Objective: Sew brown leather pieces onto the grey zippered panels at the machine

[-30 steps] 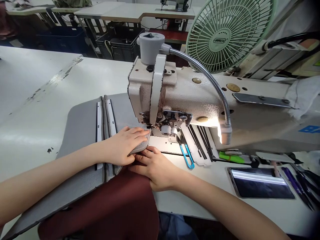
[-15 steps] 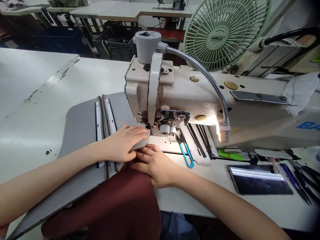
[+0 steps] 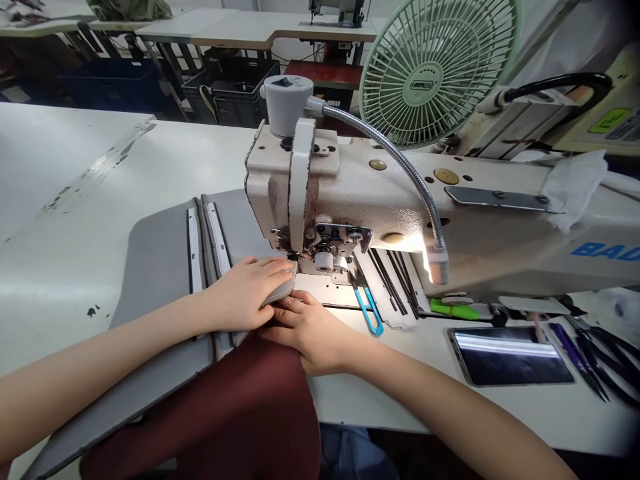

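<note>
A grey padded fabric panel (image 3: 157, 250) lies folded partly under the head of a sewing machine (image 3: 295, 167), with its maroon side (image 3: 240, 407) hanging toward me. My left hand (image 3: 245, 290) lies over the panel's corner close to the presser foot, fingers on top and thumb at the near edge, gripping it. Just right of it, my right hand (image 3: 313, 333) holds the same edge from the near side, its fingertips partly hidden under the fabric. Two white strips (image 3: 219, 233) run along dark seams on the panel. The needle point is hidden.
Blue thread snips (image 3: 369, 310) and black strips (image 3: 395, 280) lie right of the needle area. Farther right are a phone (image 3: 510, 357), a green-handled tool (image 3: 454, 309) and black scissors (image 3: 600, 353). A lamp (image 3: 437, 263) and green fan (image 3: 435, 80) stand over the machine.
The whole view has shifted slightly, so the machine and fan appear a little farther left and lower. Both hands keep their places on the panel, which shows no clear movement under the machine.
</note>
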Available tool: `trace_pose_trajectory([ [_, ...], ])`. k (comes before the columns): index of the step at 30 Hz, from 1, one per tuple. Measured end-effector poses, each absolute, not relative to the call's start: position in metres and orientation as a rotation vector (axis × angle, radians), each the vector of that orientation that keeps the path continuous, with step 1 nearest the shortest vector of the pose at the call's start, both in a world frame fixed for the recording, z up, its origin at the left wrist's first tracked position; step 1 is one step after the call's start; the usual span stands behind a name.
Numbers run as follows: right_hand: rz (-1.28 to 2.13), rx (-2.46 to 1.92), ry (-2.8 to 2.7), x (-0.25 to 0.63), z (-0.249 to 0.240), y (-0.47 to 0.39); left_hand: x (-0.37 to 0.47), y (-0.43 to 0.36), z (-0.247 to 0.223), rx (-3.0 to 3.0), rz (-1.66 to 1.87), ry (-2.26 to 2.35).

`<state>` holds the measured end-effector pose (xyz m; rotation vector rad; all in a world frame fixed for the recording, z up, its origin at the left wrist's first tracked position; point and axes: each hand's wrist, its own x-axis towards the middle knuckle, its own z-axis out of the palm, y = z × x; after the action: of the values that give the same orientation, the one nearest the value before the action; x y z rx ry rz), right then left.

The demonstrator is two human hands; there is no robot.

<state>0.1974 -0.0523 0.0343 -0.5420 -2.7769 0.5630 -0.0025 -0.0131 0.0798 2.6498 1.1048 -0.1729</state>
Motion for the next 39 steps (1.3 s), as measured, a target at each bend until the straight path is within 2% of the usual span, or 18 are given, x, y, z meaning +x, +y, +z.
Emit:
trace_pose_trajectory([
  [3, 0.5, -0.558, -2.795, 0.199, 0.033, -0.051, 0.002, -0.011, 0.082, 2.633, -0.192, 1.151],
  [10, 0.016, -0.57, -2.808, 0.194, 0.026, -0.07, 0.005, -0.028, 0.087, 2.638, -0.306, 1.215],
  [31, 0.205, -0.773, -2.825, 0.201, 0.024, -0.031, 0.036, 0.009, 0.082, 2.672, -0.507, 1.423],
  [37, 0.436, -0.687, -2.898, 0.214, 0.037, -0.04, -0.01, -0.045, 0.093, 2.89, -0.159, 1.42],
  [39, 0.498, -0.613, -2.931, 0.217, 0.039, -0.044, -0.04, -0.064, 0.095, 2.885, -0.172, 1.511],
])
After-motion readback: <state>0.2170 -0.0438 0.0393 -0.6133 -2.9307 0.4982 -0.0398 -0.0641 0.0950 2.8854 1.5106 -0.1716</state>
